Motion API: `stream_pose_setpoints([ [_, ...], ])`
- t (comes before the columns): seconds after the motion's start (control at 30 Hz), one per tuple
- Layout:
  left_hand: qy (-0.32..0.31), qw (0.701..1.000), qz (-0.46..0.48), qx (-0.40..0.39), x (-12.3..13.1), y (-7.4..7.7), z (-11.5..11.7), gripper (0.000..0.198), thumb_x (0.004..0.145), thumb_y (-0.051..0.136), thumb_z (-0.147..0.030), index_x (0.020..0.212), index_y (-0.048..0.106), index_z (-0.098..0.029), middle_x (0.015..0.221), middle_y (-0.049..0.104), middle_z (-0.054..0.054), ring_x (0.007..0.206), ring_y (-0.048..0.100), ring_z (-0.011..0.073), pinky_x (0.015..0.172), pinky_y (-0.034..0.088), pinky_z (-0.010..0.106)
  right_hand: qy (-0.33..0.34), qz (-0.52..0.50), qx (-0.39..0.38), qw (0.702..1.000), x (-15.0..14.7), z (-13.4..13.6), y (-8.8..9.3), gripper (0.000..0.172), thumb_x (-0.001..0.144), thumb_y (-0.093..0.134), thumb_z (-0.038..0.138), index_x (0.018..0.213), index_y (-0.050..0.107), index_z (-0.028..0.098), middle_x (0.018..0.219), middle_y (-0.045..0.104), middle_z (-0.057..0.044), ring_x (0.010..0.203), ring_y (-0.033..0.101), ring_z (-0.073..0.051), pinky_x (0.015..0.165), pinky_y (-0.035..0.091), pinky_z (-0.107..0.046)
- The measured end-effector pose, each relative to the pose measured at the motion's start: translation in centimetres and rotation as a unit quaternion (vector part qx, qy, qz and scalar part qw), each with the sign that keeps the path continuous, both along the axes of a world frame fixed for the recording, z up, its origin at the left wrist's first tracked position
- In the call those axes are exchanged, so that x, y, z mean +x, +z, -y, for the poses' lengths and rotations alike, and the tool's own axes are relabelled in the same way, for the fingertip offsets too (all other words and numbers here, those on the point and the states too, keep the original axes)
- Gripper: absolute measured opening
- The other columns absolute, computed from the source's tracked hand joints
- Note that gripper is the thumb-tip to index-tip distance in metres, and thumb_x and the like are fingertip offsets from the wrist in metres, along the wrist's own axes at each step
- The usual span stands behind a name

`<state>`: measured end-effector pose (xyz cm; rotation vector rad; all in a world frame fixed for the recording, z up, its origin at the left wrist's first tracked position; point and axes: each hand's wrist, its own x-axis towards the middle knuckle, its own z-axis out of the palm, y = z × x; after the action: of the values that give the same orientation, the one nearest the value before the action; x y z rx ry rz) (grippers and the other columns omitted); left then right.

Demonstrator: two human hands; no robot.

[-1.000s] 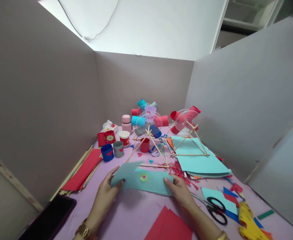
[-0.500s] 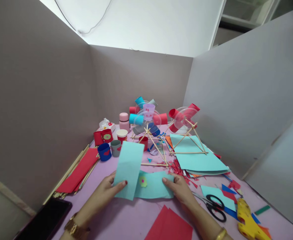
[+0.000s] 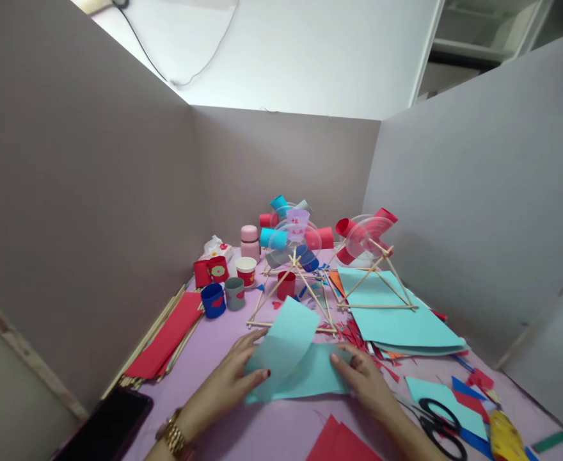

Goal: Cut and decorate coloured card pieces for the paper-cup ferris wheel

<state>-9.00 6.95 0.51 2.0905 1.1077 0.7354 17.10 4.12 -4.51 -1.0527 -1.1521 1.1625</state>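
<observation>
Left end of the strip [image 3: 320, 379] is bent further over than half a second ago, when it stood almost upright. It's now a loose flap [image 3: 284, 339] curling to the right, and the flower sticker is out of sight under it. The strip lies on the table [image 3: 262, 429] just in front of the stick frame [image 3: 292, 296], apart from it as far as I can tell.

The left hand [image 3: 228, 385], in front and left of the frame, pinches the flap's lower edge with the thumb on top and the fingers behind. The right hand [image 3: 365, 382], in front and right of the frame, lies fairly flat with its fingers close together, pressing on the strip's right end.

Stuff I'd worry about:
- The bend is only a curve with no crease, so a slack thumb lets it spring back.
- The right end is only pressed, not gripped, so a tug could skid the strip and skew the edges.
- The flap's top sits near the frame's front stick and could snag on it.
- Red scraps [image 3: 358, 334] right of the frame could get trapped under the paper.
</observation>
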Motion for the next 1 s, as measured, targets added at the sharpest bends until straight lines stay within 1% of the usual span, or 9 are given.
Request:
stream_pose_setpoints([
  [0.07, -0.020, 0.999, -0.029, 0.011, 0.2, 0.6, 0.2, 0.031, 0.077, 0.059, -0.031, 0.107, 0.064, -0.025, 0.145, 0.035, 0.006, 0.134, 0.025, 0.0254, 0.109, 0.021, 0.041, 0.012, 0.010, 0.013, 1.000, 0.2, 0.3, 0.6, 0.030, 0.071, 0.068, 0.045, 0.083, 0.069, 0.018, 0.066, 0.063, -0.002, 0.060, 0.054, -0.016, 0.056, 0.041, -0.025],
  [0.2, -0.019, 1.000, -0.017, 0.017, 0.4, 1.6, 0.8, 0.020, 0.072, 0.063, -0.025, 0.091, 0.068, -0.026, 0.129, 0.054, 0.006, 0.121, 0.043, 0.0253, 0.103, 0.029, 0.038, -0.007, 0.023, 0.026, 0.999, 0.6, 0.7, 1.1, 0.031, 0.069, 0.068, 0.047, 0.085, 0.069, 0.020, 0.071, 0.065, -0.003, 0.067, 0.056, -0.019, 0.061, 0.044, -0.028],
  [0.3, 0.015, 1.000, 0.021, 0.011, -0.1, 1.6, 1.0, 0.013, 0.076, 0.059, -0.026, 0.086, 0.066, -0.024, 0.111, 0.064, 0.004, 0.106, 0.054, 0.0221, 0.095, 0.036, 0.033, -0.082, 0.046, 0.007, 0.996, 1.3, 0.8, 1.2, 0.034, 0.070, 0.066, 0.048, 0.090, 0.067, 0.020, 0.055, 0.056, 0.002, 0.053, 0.047, -0.015, 0.048, 0.037, -0.024],
  [0.4, 0.079, 0.994, 0.067, -0.017, -1.6, 0.9, 0.6, 0.021, 0.083, 0.049, -0.035, 0.083, 0.061, -0.018, 0.084, 0.065, 0.003, 0.080, 0.059, 0.0195, 0.074, 0.045, 0.029, -0.174, 0.077, -0.001, 0.982, 2.7, 1.0, 2.1, 0.036, 0.071, 0.066, 0.046, 0.095, 0.063, 0.019, 0.039, 0.033, 0.009, 0.040, 0.029, -0.011, 0.040, 0.025, -0.022],
  [0.47, 0.124, 0.986, 0.101, -0.041, -2.5, 0.4, 0.2, 0.027, 0.084, 0.045, -0.039, 0.090, 0.058, -0.016, 0.080, 0.063, 0.003, 0.071, 0.057, 0.0179, 0.065, 0.045, 0.028, -0.188, 0.047, 0.000, 0.981, 3.8, 1.3, 3.1, 0.035, 0.068, 0.070, 0.044, 0.091, 0.062, 0.020, 0.041, 0.035, 0.009, 0.042, 0.031, -0.011, 0.042, 0.028, -0.022],
  [0.57, 0.145, 0.975, 0.140, -0.092, -3.0, 0.1, -0.2, 0.034, 0.082, 0.048, -0.039, 0.101, 0.056, -0.013, 0.083, 0.064, 0.005, 0.069, 0.056, 0.0169, 0.061, 0.044, 0.026, -0.122, -0.076, -0.011, 0.990, 4.7, 2.0, 4.6, 0.030, 0.063, 0.076, 0.038, 0.085, 0.061, 0.022, 0.051, 0.050, 0.005, 0.047, 0.042, -0.012, 0.048, 0.036, -0.023],
  [0.7, 0.104, 0.966, 0.163, -0.169, -2.0, 0.3, 0.2, 0.037, 0.078, 0.054, -0.042, 0.096, 0.063, -0.011, 0.078, 0.066, 0.006, 0.066, 0.059, 0.0180, 0.059, 0.045, 0.027, 0.033, -0.153, -0.052, 0.986, 4.0, 2.8, 5.4, 0.022, 0.065, 0.075, 0.035, 0.070, 0.061, 0.019, 0.054, 0.056, 0.002, 0.048, 0.048, -0.012, 0.049, 0.037, -0.023],
  [0.9, -0.012, 0.929, 0.168, -0.329, 0.1, 0.0, 1.3, 0.034, 0.071, 0.065, -0.038, 0.099, 0.066, -0.018, 0.081, 0.069, 0.003, 0.072, 0.062, 0.0184, 0.065, 0.047, 0.026, 0.158, -0.006, -0.082, 0.984, 1.4, 2.7, 4.7, 0.023, 0.065, 0.074, 0.037, 0.071, 0.066, 0.016, 0.055, 0.059, 0.002, 0.048, 0.049, -0.011, 0.048, 0.036, -0.022],
  [1.0, -0.039, 0.904, 0.153, -0.397, 0.9, -0.2, 2.1, 0.034, 0.072, 0.063, -0.046, 0.094, 0.067, -0.019, 0.084, 0.071, 0.002, 0.082, 0.063, 0.0197, 0.073, 0.048, 0.028, 0.163, 0.045, -0.064, 0.983, 0.8, 2.3, 4.3, 0.022, 0.070, 0.070, 0.038, 0.076, 0.068, 0.017, 0.059, 0.059, 0.002, 0.051, 0.049, -0.011, 0.049, 0.035, -0.022],
])
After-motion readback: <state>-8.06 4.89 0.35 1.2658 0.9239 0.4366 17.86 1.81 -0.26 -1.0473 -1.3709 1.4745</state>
